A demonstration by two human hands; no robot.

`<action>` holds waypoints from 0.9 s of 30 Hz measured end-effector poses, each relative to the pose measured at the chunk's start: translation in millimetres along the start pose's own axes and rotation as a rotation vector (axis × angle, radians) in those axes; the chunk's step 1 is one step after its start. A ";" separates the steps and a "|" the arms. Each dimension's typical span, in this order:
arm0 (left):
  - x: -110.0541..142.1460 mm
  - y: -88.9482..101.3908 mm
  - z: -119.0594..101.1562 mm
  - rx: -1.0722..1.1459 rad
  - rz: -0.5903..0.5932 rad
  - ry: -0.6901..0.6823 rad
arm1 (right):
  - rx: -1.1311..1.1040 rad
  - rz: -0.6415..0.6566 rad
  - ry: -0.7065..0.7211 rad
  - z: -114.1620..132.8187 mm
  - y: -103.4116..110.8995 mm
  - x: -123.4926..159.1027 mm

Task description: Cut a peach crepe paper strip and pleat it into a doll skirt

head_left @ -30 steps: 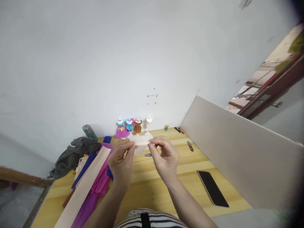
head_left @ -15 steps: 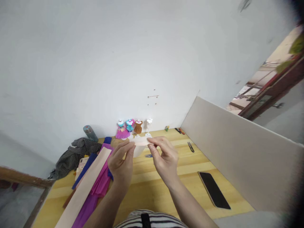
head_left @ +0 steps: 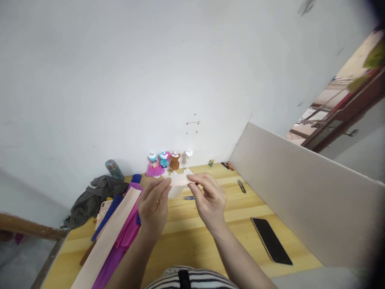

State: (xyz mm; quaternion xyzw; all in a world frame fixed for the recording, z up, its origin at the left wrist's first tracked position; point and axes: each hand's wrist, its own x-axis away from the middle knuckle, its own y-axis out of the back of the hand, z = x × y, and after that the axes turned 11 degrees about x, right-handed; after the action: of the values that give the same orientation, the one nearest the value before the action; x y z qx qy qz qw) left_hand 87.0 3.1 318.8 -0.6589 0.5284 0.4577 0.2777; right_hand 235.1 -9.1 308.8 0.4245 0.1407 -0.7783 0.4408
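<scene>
My left hand and my right hand are raised over the wooden table, each pinching one end of a small pale pink paper piece. The paper stretches between my fingertips and hangs down a little behind them. Both hands have their fingers closed on it. Just left of my left hand lie long strips of crepe paper in pale pink, magenta and blue.
Several small dress mannequins stand by the white wall. A black phone lies at the right near a grey board. Small snips, a blue tool, a striped cloth and a bottle lie around.
My two hands have drawn slightly closer together on the pink paper piece; the grip is unchanged. The view shifted a little.
</scene>
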 end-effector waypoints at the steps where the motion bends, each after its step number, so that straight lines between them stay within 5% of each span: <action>1: 0.5 -0.3 0.1 -0.014 -0.002 -0.016 | 0.007 -0.004 0.004 0.4 0.2 -0.2; 16: 1.7 -5.2 -1.2 -0.095 -0.081 -0.040 | 0.033 0.014 0.015 5.0 1.0 -2.1; 27: 8.3 -10.4 -2.7 -0.094 -0.110 0.074 | -0.027 0.043 -0.189 3.4 -2.8 6.1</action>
State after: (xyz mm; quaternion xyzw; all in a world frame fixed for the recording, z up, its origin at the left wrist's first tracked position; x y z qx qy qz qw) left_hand 97.9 0.1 311.3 -0.7158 0.4792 0.4414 0.2515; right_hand 229.5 -13.0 305.7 0.3461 0.1001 -0.8032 0.4743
